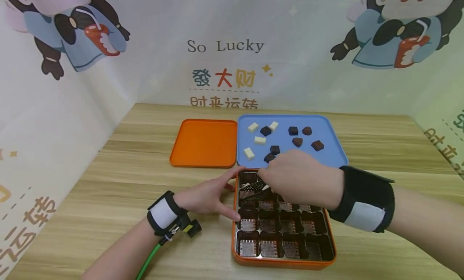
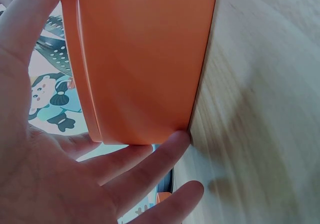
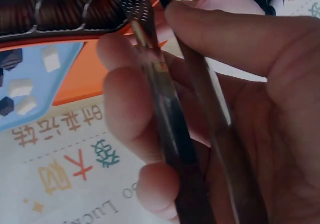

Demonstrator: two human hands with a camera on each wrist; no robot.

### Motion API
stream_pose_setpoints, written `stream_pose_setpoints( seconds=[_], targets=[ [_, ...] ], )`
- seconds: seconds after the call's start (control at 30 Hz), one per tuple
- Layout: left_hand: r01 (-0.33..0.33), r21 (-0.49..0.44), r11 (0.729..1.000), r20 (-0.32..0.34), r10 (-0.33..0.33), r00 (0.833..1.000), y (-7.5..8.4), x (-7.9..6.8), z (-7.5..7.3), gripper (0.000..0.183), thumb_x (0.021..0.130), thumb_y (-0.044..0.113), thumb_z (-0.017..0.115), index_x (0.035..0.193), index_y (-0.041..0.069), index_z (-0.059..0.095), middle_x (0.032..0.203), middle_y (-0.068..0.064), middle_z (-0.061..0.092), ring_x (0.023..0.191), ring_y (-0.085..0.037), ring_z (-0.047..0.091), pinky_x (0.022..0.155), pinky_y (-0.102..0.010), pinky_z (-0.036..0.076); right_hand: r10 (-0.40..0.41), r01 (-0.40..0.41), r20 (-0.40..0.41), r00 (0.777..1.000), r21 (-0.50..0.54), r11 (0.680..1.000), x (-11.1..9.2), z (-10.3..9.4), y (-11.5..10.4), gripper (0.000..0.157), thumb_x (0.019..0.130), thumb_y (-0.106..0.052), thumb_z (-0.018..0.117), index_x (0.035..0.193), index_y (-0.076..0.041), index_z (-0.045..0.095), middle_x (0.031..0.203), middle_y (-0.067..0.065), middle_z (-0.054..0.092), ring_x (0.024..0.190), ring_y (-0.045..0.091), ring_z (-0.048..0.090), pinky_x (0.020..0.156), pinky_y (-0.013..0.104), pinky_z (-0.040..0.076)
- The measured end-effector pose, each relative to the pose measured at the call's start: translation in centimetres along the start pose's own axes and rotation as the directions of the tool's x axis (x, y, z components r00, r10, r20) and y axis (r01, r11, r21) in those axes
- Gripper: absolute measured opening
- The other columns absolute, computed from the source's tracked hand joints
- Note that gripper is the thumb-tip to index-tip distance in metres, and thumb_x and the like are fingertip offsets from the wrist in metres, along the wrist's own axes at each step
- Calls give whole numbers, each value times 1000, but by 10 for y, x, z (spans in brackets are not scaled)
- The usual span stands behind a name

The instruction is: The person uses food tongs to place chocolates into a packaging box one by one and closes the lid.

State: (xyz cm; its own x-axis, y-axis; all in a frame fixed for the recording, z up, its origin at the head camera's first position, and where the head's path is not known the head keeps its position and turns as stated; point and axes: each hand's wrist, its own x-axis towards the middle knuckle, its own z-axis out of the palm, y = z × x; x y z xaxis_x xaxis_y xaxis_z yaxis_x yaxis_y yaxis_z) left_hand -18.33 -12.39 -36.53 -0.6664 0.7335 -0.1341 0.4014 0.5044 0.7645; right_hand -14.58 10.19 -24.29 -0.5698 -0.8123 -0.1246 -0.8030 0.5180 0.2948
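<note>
Metal tongs are gripped by the right hand. Right of frame centre, an orange box is touched by the left hand, fingers spread.

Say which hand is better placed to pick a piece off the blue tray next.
Right, I'd judge. The right hand holds the metal tongs and, in the head view, overlaps the blue tray. The left hand holds no tool and rests against the orange box, perhaps steadying it.
</note>
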Motion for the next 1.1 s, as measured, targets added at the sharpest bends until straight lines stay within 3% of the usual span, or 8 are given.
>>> stream_pose_setpoints(
  seconds=[0.17, 0.4, 0.5, 0.67, 0.83, 0.97, 1.1],
  targets=[
    [5, -11, 1000, -4, -5, 1000, -1, -2, -1, 108, 65, 49, 75, 144, 34, 3, 146, 1, 23, 117, -14, 44, 92, -32, 36, -46, 43, -25, 999, -105, 994, 16, -7, -10, 12, 79, -12, 65, 70, -15, 57, 51, -7, 37, 46, 10, 37, 46, 24, 35],
    [-27, -48, 998, -4, 26, 1000, -5, -3, 0, 105, 67, 46, 75, 142, 41, 2, 147, 9, 19, 117, -13, 43, 95, -32, 33, 12, 35, 185, 983, -247, 969, 45, -12, -30, 14, 80, -28, 67, 70, -19, 63, 53, -9, 44, 48, 7, 41, 46, 20, 38],
    [-62, -66, 996, -1, 62, 998, -7, -3, 1, 103, 68, 43, 74, 141, 44, 2, 146, 14, 18, 117, -14, 43, 96, -32, 32, 31, 34, 234, 972, -268, 963, 54, -9, -34, 14, 82, -30, 65, 73, -20, 65, 53, -9, 45, 48, 7, 42, 46, 20, 39],
    [-84, -73, 994, 5, 84, 996, -7, -3, 1, 101, 70, 44, 73, 141, 44, 2, 145, 15, 18, 116, -15, 42, 96, -32, 32, 50, 6, 278, 959, -197, 980, 59, -8, -34, 11, 80, -30, 67, 77, -19, 65, 56, -7, 47, 50, 8, 43, 48, 21, 40],
    [-67, -57, 996, 3, 67, 998, -5, -1, 1, 105, 68, 45, 74, 142, 43, -1, 148, 10, 16, 117, -16, 43, 95, -32, 34, 87, -70, 304, 949, -68, 995, 48, -21, -22, 13, 78, -24, 67, 73, -14, 60, 58, -5, 47, 53, 10, 46, 49, 24, 42],
    [-30, -19, 999, 2, 30, 1000, -3, -1, 0, 107, 66, 49, 74, 142, 41, 0, 149, 3, 17, 118, -15, 43, 94, -32, 34, 122, -157, 290, 949, 99, 983, 28, -32, 1, 16, 79, -20, 64, 68, -15, 54, 57, -4, 44, 52, 12, 44, 47, 27, 38],
    [-7, 6, 1000, -1, 7, 1000, -3, -1, 1, 109, 64, 51, 74, 142, 41, 0, 148, 1, 19, 118, -13, 43, 94, -32, 34, 180, -224, 218, 959, 194, 955, 2, -30, 36, 11, 80, -29, 64, 76, -19, 59, 63, -6, 47, 54, 12, 42, 48, 29, 34]
  ],
)
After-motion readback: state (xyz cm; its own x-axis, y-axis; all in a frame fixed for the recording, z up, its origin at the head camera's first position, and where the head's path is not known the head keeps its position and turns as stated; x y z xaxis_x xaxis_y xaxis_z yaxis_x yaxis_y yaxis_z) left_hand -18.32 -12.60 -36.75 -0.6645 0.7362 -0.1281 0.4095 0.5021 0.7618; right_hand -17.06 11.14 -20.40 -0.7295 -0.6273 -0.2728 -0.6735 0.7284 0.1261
